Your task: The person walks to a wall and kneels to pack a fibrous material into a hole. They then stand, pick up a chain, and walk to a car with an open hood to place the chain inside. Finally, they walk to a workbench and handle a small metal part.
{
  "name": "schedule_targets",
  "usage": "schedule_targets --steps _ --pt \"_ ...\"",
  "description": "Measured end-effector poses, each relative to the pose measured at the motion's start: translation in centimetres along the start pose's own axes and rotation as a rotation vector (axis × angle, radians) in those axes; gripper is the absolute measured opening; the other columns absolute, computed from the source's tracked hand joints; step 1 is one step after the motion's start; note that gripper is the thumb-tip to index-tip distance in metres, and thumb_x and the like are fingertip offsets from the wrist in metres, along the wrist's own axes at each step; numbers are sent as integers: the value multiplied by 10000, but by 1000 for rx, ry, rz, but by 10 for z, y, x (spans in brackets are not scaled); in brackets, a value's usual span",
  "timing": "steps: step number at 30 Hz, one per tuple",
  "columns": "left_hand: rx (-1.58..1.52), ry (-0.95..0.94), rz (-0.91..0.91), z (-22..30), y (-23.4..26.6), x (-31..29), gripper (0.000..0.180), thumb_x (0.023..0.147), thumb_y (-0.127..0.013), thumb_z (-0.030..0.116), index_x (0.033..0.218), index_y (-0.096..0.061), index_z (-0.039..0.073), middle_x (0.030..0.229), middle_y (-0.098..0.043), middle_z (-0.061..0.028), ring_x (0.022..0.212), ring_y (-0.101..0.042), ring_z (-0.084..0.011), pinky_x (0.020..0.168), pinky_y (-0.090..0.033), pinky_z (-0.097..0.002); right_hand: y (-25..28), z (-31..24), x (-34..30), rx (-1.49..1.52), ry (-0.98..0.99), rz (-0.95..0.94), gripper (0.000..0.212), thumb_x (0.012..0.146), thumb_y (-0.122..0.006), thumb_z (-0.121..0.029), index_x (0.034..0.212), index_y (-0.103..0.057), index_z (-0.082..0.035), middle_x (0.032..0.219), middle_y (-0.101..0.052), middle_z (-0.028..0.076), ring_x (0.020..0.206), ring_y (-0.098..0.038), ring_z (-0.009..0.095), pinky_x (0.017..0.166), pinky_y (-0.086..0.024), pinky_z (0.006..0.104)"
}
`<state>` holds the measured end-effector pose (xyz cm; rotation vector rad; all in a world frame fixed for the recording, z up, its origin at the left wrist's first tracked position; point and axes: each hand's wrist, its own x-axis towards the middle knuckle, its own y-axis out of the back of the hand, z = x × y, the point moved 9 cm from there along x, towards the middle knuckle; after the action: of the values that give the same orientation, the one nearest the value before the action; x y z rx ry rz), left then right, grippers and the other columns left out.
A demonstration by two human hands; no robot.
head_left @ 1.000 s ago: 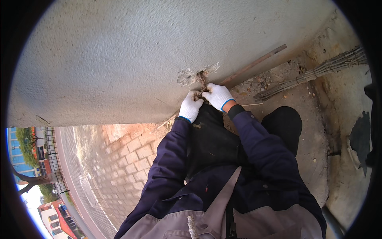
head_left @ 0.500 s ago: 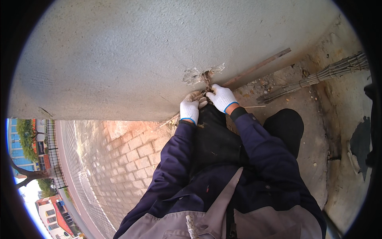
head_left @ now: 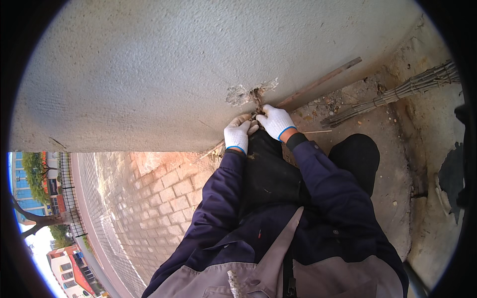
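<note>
A rusty brown chain point(head_left: 257, 100) comes out of a broken hole point(head_left: 255, 93) in the grey wall and runs down between my hands. Both hands wear white knit work gloves. My right hand point(head_left: 275, 122) pinches the chain's lower end between thumb and fingers. Just left of it, my left hand point(head_left: 238, 133) is closed with curled fingers around something at the same end, which the gloves mostly hide. The two hands nearly touch, close to the wall and above my dark-trousered knee point(head_left: 263, 149).
A grey plastered wall point(head_left: 149, 74) rises right before my hands. A rusty flat bar point(head_left: 323, 83) leans along its foot. To the right lies a bundle of thin sticks point(head_left: 392, 95) on dirty concrete point(head_left: 382, 208). Brick paving point(head_left: 169, 193) stretches off to the left.
Both hands stay at the chain's lower end with only slight finger movement. The view has shifted a little; nothing has been let go.
</note>
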<state>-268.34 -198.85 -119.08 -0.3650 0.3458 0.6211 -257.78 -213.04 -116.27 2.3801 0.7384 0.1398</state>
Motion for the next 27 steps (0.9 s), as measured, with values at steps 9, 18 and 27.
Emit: schedule_targets --steps 9,18,27 --pt "-4 -69 49 1 -1 8 239 1026 -626 -14 1252 -665 -82 1135 -728 -145 961 -749 -222 801 -655 -298 1 0 0 11 -10 -10 410 983 -667 -405 1110 -710 -18 1041 -742 307 1021 -711 492 899 -565 570" --pt "291 -125 139 6 0 6 160 1019 -674 40 1146 -723 -44 990 -756 -85 771 -714 -137 670 -612 -250 1 -1 0 -18 -8 -8 415 985 -667 -415 1102 -712 -19 1014 -744 305 1003 -714 494 892 -568 575" --pt "340 -182 109 10 -5 -4 262 1001 -706 60 1229 -735 -66 1026 -781 -111 797 -733 -139 695 -610 -260 1 -1 -1 -6 10 21 405 985 -660 -412 1078 -702 -20 1003 -741 309 996 -711 503 891 -563 589"
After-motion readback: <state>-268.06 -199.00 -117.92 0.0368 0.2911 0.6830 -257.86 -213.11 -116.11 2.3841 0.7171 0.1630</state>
